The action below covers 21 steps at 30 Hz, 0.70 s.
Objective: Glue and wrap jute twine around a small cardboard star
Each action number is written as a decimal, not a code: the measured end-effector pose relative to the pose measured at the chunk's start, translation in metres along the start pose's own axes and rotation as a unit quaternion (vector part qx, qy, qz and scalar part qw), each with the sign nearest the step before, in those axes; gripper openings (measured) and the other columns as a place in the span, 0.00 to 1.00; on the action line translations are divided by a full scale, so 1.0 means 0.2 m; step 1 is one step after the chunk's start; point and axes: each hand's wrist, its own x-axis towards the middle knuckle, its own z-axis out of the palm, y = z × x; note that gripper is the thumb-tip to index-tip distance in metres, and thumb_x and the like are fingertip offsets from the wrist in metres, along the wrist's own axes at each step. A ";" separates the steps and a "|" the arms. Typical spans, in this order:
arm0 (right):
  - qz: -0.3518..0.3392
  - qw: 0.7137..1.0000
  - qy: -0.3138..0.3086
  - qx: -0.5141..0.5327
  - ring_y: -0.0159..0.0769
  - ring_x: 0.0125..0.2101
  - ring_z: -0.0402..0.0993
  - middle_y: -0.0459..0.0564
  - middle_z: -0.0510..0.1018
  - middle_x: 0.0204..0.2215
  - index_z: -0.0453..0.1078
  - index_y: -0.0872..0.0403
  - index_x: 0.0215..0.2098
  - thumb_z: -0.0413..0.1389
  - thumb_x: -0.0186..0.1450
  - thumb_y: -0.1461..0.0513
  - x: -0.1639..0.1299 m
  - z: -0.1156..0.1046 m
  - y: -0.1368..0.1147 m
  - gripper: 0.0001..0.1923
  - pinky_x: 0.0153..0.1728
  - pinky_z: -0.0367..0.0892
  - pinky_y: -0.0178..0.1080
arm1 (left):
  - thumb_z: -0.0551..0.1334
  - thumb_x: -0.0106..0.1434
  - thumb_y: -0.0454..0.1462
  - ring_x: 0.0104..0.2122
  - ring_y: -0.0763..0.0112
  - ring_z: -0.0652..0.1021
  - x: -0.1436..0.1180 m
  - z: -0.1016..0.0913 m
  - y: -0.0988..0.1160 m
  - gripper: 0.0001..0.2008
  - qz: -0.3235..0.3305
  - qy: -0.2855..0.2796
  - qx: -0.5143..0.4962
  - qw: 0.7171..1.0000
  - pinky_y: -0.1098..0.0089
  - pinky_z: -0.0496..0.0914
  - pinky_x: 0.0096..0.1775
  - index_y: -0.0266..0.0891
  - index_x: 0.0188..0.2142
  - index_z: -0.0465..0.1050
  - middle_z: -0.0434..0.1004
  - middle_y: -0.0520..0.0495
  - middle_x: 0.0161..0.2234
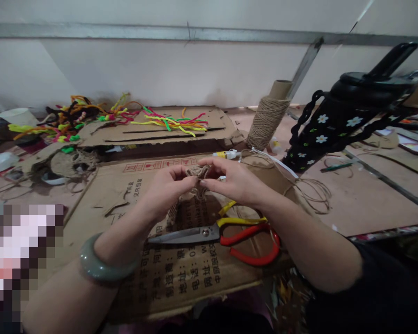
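I see my left hand (pixel 165 188) and right hand (pixel 235 182) meeting over a sheet of printed cardboard (pixel 181 273), both pinching a small knotted piece of twine (pixel 197 172) between the fingertips. A green bangle (pixel 102 266) sits on my left wrist. Just below the hands lie scissors (pixel 226 234) with red and yellow handles, blades pointing left. Beyond the right hand stands a tilted spool of twine (pixel 266 120), with loose loops trailing to the right of it. A small glue tube (pixel 226 154) lies near it. Bright pipe cleaners (pixel 170 121) lie on another cardboard piece at the back. A black bottle cover with white flowers (pixel 329 123) leans at the right.
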 end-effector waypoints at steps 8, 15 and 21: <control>0.007 0.984 0.026 -0.176 0.31 0.26 0.69 0.46 0.77 0.27 0.69 0.53 0.50 0.55 0.61 0.58 -0.01 -0.02 0.03 0.19 0.30 0.59 0.34 | 0.65 0.47 0.36 0.24 0.74 0.69 0.03 -0.02 -0.02 0.06 0.022 0.058 -0.011 0.998 0.71 0.62 0.29 0.38 0.22 0.69 0.71 0.52 0.21; -0.045 0.964 0.079 -0.249 0.33 0.30 0.70 0.48 0.78 0.28 0.72 0.55 0.32 0.51 0.64 0.58 -0.03 -0.02 0.02 0.11 0.32 0.58 0.35 | 0.64 0.49 0.37 0.23 0.74 0.67 0.03 -0.03 -0.04 0.06 0.028 0.050 0.044 0.997 0.71 0.60 0.28 0.38 0.22 0.69 0.69 0.53 0.20; -0.026 0.975 0.092 -0.198 0.30 0.28 0.68 0.47 0.75 0.26 0.69 0.54 0.30 0.50 0.63 0.60 -0.03 -0.01 0.01 0.09 0.32 0.58 0.34 | 0.64 0.48 0.39 0.20 0.75 0.64 0.01 -0.01 -0.02 0.08 0.009 0.023 0.056 0.998 0.71 0.58 0.26 0.38 0.21 0.68 0.67 0.54 0.19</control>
